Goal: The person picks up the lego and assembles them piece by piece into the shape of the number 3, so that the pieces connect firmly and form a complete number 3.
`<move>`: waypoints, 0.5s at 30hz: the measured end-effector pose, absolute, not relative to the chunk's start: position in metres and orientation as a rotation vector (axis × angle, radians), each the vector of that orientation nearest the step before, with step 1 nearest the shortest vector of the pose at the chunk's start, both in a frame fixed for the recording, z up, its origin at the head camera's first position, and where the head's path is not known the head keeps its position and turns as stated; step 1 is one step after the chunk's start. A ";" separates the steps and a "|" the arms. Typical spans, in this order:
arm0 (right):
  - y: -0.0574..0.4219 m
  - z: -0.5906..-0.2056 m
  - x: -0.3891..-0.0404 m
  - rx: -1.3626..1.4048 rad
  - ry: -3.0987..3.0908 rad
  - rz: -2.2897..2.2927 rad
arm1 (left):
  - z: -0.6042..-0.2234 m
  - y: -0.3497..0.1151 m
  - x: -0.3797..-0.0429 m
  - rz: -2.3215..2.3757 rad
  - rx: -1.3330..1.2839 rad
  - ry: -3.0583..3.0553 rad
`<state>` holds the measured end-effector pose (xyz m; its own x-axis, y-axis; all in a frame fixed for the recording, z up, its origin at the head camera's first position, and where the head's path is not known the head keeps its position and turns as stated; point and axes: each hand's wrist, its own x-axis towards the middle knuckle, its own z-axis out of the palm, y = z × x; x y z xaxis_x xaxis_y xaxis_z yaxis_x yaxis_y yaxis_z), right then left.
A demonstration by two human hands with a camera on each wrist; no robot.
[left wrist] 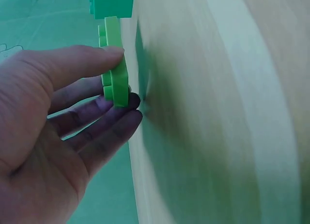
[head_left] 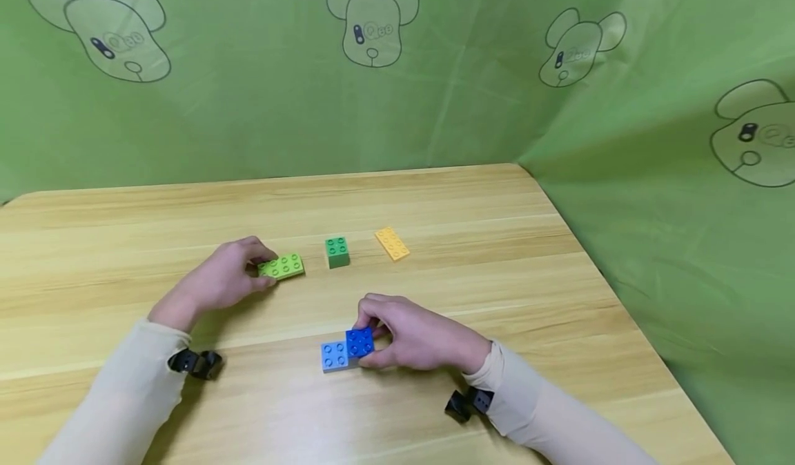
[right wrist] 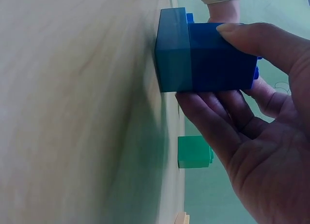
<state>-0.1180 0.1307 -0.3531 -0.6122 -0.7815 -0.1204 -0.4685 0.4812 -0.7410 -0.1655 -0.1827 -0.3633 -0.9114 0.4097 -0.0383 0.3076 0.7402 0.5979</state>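
My left hand pinches a flat lime green brick by its left end. In the left wrist view the thumb lies on one side edge of this lime brick and fingers on the other. My right hand holds a dark blue square brick between thumb and fingers. That dark blue brick is stacked on the right half of a thinner light blue brick, whose left studs stay uncovered. Whether either held piece touches the table cannot be told.
Beyond the hands, a green square brick and a flat yellow-orange brick lie on the wooden table. Green curtain cloth with printed mouse-like heads hangs behind the table and along its right side.
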 end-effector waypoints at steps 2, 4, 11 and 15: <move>0.131 -0.353 -0.118 -1.037 2.287 -0.944 | -0.363 -0.182 -0.164 0.907 0.585 2.770; 0.131 -0.353 -0.118 -1.036 2.287 -0.943 | -0.363 -0.181 -0.163 0.909 0.588 2.768; 0.131 -0.354 -0.119 -1.034 2.287 -0.941 | -0.360 -0.179 -0.157 0.950 0.563 2.759; 0.131 -0.355 -0.119 -1.035 2.284 -0.941 | -0.360 -0.177 -0.156 0.989 0.553 2.747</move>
<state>-0.1186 0.1311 -0.3546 -0.6117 -0.7814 -0.1234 -0.4678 0.4831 -0.7402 -0.1557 -0.1769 -0.3599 -0.9169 0.3977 -0.0334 0.2851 0.7113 0.6424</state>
